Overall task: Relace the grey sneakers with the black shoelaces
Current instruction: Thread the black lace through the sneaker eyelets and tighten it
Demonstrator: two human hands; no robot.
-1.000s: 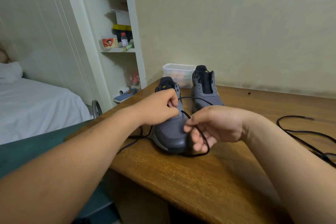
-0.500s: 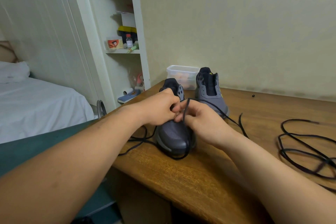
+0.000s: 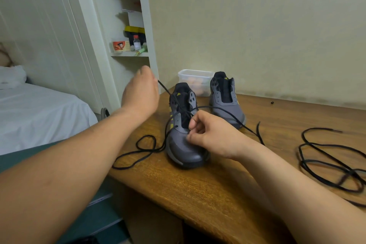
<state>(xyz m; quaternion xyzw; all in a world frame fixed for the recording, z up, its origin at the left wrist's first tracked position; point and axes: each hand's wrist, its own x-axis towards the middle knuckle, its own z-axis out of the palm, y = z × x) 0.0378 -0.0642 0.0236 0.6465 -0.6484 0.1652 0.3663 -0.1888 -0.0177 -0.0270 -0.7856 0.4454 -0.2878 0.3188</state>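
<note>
Left hand has been lifted up and away from the near grey sneaker, against which it was pressed half a second ago. Its fingers are hidden behind its back, but the black shoelace runs taut out of it down to the sneaker's eyelet row, so the lace is judged to be gripped. Right hand has been kept low on the toe, below and to the right of the left hand. Its fingers are curled and pinched at the lower eyelets, apparently on the same lace.

A length is judged to be in the course of being drawn through an eyelet. Slack is still looped on the wooden table beneath the left hand. The second sneaker, just beyond the right hand, is seen unlaced, and the spare shoelace lies well to that hand's right, so most of the task remains.

A clear plastic tub is set beyond the right hand, between the sneakers' heels. Pale orange rounded things are seen through its wall, but they cannot be identified.
</note>
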